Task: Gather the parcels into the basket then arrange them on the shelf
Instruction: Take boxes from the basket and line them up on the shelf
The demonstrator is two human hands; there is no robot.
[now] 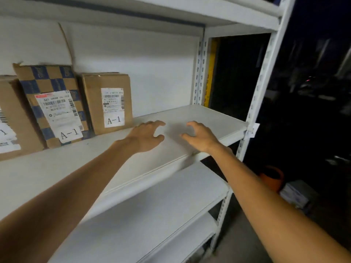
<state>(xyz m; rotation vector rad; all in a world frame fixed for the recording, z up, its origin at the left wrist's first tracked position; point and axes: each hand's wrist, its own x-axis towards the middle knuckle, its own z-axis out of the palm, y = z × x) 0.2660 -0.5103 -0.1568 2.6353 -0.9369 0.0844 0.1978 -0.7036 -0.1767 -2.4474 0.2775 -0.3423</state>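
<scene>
The fingers (157,123) of the left hand (146,136) and the right hand (199,135) are spread and loosely curled, holding nothing, poised over the bare stretch of the shelf (209,118) near its front edge, towards the right end. Three parcels stand along the back of that shelf at its left end: a plain brown box (108,102) nearest the hands, a blue-checked box (55,103) leaning just beside it, and a third box (13,120) cut off by the left border. The basket is not in view. The leaning checked box looks the weak point: a knock from a forearm or a new parcel pushed in hard could tip the row, and anything set too near the front edge may slide off
</scene>
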